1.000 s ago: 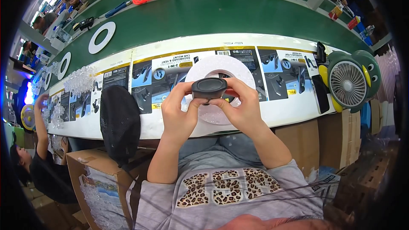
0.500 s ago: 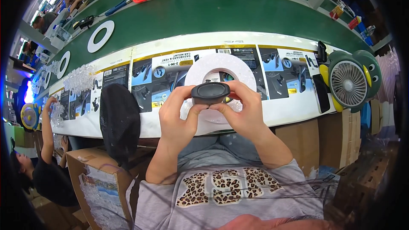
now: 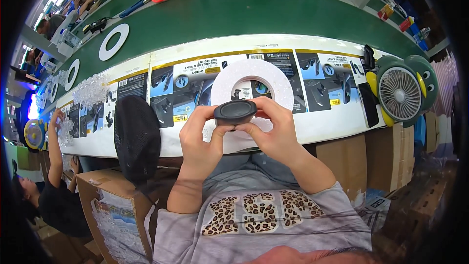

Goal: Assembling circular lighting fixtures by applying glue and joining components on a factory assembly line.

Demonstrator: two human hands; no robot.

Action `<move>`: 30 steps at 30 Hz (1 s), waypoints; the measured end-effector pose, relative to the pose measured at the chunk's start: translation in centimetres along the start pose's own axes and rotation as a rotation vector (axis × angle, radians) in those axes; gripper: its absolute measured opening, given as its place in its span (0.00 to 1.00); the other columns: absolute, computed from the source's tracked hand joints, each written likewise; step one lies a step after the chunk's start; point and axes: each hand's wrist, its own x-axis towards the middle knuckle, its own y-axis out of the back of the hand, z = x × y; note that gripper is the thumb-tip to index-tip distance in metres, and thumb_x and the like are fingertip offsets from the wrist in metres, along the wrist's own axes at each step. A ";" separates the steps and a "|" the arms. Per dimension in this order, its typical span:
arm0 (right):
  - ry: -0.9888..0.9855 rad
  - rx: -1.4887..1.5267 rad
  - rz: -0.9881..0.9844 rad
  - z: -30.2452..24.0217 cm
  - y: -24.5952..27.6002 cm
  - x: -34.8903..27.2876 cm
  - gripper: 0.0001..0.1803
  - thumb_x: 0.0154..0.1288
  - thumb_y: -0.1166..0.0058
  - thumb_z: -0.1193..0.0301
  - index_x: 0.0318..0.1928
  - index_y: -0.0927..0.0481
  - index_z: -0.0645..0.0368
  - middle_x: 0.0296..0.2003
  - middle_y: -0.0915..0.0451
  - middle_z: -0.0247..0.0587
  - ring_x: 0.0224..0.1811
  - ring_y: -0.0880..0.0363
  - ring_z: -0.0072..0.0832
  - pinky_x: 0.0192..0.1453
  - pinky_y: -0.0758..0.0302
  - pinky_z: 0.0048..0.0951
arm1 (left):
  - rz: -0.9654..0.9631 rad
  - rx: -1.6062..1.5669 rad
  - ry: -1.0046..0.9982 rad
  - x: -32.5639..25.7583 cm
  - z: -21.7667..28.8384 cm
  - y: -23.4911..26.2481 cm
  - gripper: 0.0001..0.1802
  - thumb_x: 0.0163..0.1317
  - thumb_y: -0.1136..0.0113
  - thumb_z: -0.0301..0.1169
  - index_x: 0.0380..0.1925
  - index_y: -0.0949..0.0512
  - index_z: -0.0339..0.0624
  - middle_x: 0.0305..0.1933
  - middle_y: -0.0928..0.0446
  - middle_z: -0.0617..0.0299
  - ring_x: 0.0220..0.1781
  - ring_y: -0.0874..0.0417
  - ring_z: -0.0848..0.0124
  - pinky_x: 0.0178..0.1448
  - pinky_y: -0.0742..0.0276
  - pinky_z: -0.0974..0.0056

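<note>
A black oval plastic part (image 3: 235,112), with a raised rim around a shallow recess, is held up in front of me between both hands. My left hand (image 3: 200,134) pinches its left side, thumb underneath. On its right side my right hand (image 3: 273,127) grips it, fingers curled behind and thumb below. The underside of the part is mostly hidden by my thumbs. Just beyond it a white ring (image 3: 224,80) lies on the printed cardboard sheet (image 3: 332,127), and the sheet's print shows through the ring's hole.
A black mesh cap (image 3: 137,139) lies at the sheet's left edge, near clear plastic pieces (image 3: 92,92). A green fan (image 3: 399,95) and a dark phone-shaped slab (image 3: 368,104) stand right. Another white ring (image 3: 114,42) rests on the green table (image 3: 234,14). A co-worker's arm (image 3: 54,149) reaches in from the left.
Both hands have brought the black part slightly lower and nearer to me, tilting it a little. More of the white ring's hole now shows beyond it.
</note>
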 end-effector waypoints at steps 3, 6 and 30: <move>-0.019 -0.002 0.002 0.2 0.0 -0.1 0.19 0.53 0.32 0.79 0.46 0.22 0.66 0.40 0.18 0.41 0.43 0.16 0.28 0.49 0.19 0.29 | 0.003 -0.013 0.012 0.0 -0.3 -0.2 0.13 0.51 0.34 0.17 0.38 0.24 0.33 0.34 0.21 0.54 0.37 0.17 0.61 0.44 0.22 0.63; -0.004 -0.016 0.007 0.3 0.0 -0.1 0.19 0.53 0.31 0.78 0.45 0.22 0.66 0.40 0.18 0.41 0.43 0.16 0.28 0.49 0.19 0.29 | 0.008 -0.027 0.011 0.0 -0.3 -0.4 0.13 0.51 0.35 0.17 0.37 0.24 0.33 0.34 0.21 0.55 0.36 0.17 0.61 0.44 0.22 0.64; -0.017 -0.003 0.086 -0.5 1.8 -0.7 0.19 0.52 0.31 0.79 0.46 0.22 0.66 0.40 0.18 0.41 0.43 0.17 0.27 0.49 0.20 0.26 | -0.050 -0.008 -0.103 1.3 1.6 -1.4 0.15 0.50 0.34 0.17 0.39 0.24 0.34 0.36 0.21 0.52 0.37 0.18 0.59 0.43 0.22 0.62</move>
